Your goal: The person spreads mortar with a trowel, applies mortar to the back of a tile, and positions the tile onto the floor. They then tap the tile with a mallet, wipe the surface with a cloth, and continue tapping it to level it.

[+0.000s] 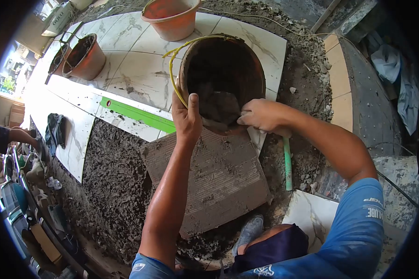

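A large mud-coated bucket with a yellow cord handle is tilted with its dark mouth towards me. Its lower rim overlaps a tile lying back side up, smeared with grey cement. My left hand grips the bucket's left side, thumb up along the rim. At the lower right rim is my right hand, its fingers curled together. Beside those fingers, inside the bucket, shows a flat grey shape; I cannot tell what the hand holds.
A green straightedge lies across marbled tiles. Smaller buckets stand behind and at left. Wet mortar spreads left of the tile. A green handle lies below my right wrist. A person's legs show at far left.
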Available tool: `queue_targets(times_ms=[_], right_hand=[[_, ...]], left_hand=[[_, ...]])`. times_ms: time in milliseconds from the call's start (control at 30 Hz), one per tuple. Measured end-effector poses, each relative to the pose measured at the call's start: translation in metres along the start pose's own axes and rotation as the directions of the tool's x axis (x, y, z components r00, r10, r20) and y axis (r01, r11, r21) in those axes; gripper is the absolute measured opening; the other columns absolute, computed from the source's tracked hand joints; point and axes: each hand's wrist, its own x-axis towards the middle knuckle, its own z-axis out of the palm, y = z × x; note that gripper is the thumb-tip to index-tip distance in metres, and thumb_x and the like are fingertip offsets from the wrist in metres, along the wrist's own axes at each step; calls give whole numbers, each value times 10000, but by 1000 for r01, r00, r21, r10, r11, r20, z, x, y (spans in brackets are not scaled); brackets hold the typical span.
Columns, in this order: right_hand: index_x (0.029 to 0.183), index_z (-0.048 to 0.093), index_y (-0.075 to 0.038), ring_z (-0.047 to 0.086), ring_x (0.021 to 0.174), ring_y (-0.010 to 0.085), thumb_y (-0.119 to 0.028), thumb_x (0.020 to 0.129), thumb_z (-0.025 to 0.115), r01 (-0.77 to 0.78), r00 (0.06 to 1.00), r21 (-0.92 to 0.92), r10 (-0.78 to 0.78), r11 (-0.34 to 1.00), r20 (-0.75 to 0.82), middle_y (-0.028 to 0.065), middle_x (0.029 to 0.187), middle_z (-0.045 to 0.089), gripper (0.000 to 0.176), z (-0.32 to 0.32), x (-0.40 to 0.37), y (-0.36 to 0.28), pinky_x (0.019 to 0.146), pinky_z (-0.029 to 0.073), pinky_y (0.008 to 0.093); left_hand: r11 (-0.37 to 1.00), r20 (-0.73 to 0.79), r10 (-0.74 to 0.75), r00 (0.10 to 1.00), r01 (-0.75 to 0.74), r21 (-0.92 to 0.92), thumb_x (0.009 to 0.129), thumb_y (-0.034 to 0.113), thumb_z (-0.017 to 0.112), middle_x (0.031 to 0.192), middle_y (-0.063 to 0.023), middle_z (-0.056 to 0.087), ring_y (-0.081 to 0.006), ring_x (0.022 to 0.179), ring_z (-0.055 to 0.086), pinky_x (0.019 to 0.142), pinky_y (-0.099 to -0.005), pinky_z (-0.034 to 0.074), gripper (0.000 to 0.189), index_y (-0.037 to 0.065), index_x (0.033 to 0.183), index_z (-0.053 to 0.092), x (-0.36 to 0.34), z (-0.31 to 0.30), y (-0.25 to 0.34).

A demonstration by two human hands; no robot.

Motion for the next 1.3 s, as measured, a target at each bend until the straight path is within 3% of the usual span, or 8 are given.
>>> queue_targets(times_ms=[133, 333, 533, 733, 767, 900, 1100, 1300], right_hand=[[883, 596, 44, 579, 574, 166, -323, 917, 584, -222, 975, 300, 208, 928, 80, 74, 654, 550, 369, -3, 2, 4, 554, 494, 337], [842, 583, 19, 526, 531, 105, -333, 937, 577, -246, 967, 493, 244, 834, 69, 36, 622, 517, 364, -3, 2, 16, 471, 447, 298], [906, 625, -4, 664, 658, 289, -303, 934, 551, -6, 915, -278, -107, 960, -388, 158, 724, 643, 309, -3, -2, 23, 631, 539, 423], [953, 658, -48, 679, 864, 351, -199, 918, 497, -249, 951, -473, 121, 845, -284, 162, 918, 676, 223, 14, -5, -27, 762, 554, 467], [968, 607, -1, 664, 887, 383, -292, 898, 537, -196, 969, -447, 101, 873, -227, 226, 878, 671, 307, 9, -4, -28, 763, 532, 479], [889, 683, -56, 687, 811, 350, -209, 905, 519, 43, 991, -558, -105, 829, -79, 185, 906, 698, 225, -13, -14, -35, 744, 543, 462], [784, 559, -41, 517, 471, 100, -295, 957, 548, -166, 986, 461, 151, 872, 69, 19, 602, 537, 307, -12, 4, 9, 454, 423, 278], [830, 519, -61, 493, 459, 87, -326, 953, 559, -50, 995, 566, 91, 823, -44, 1, 607, 504, 295, -31, 4, 14, 427, 413, 251]], left_hand=[[997, -40, -74, 996, 73, -26, 1015, 319, 484, 699, 79, 410, 7, 525, 345, 448, -171, 280, 448, 60, 1374, 418, 14, -6, -11], [999, 25, -17, 1000, 16, 41, 1014, 311, 488, 735, 59, 460, -12, 553, 403, 475, -184, 340, 385, 59, 1303, 463, 32, -20, -14], [998, -33, -19, 999, 21, 60, 1010, 300, 497, 750, 50, 470, -24, 568, 422, 490, -190, 362, 343, 59, 1253, 477, 29, -29, -17], [996, -83, 15, 996, -8, 90, 1006, 301, 507, 738, 54, 452, -18, 546, 392, 477, -186, 343, 417, 47, 1327, 429, 18, -9, -15], [995, -73, -92, 993, 96, 42, 1004, 217, 499, 1290, -135, 520, -192, 1176, 485, 1019, -312, 353, 452, -7, 1384, 401, 12, -9, -12], [995, -65, 64, 996, -59, 75, 995, 198, 506, 1278, -127, 542, -194, 1163, 504, 1002, -319, 377, 433, -4, 1368, 421, 9, 2, 4], [989, -158, 55, 986, -32, 145, 1020, 251, 457, 1220, -111, 572, -165, 1157, 495, 991, -305, 384, 410, 10, 1351, 433, 23, -6, -14], [999, -139, -5, 990, -1, -44, 1033, 289, 437, 1125, -52, 569, -122, 1047, 497, 919, -275, 402, 402, 24, 1335, 444, 45, -33, -23]])
